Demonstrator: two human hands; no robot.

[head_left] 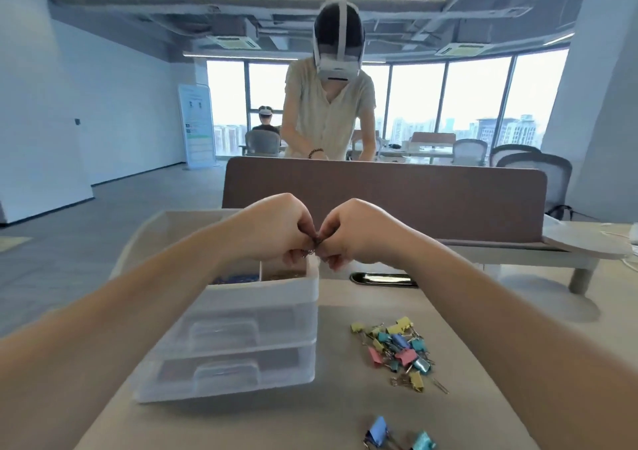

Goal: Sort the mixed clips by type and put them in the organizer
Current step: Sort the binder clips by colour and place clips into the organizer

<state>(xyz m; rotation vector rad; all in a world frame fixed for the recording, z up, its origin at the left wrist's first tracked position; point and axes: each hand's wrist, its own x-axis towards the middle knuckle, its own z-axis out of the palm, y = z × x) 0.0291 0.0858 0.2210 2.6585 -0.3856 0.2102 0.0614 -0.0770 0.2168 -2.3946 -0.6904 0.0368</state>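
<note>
A translucent plastic organizer (241, 315) with two drawers and open top compartments stands on the desk left of centre. My left hand (276, 232) and my right hand (355, 235) meet above its back right compartment, fingertips together, pinching small metal clips (312, 246) between them. A mixed pile of coloured binder clips and wire paper clips (397, 349) lies on the desk to the right of the organizer. Two more binder clips, blue (378, 432) and teal (424, 442), lie at the near edge.
A brown partition (414, 194) stands behind the desk, with a person in a headset behind it. A black cable slot (383, 279) is set in the desk behind the organizer. A raised shelf (587, 246) sits at the right.
</note>
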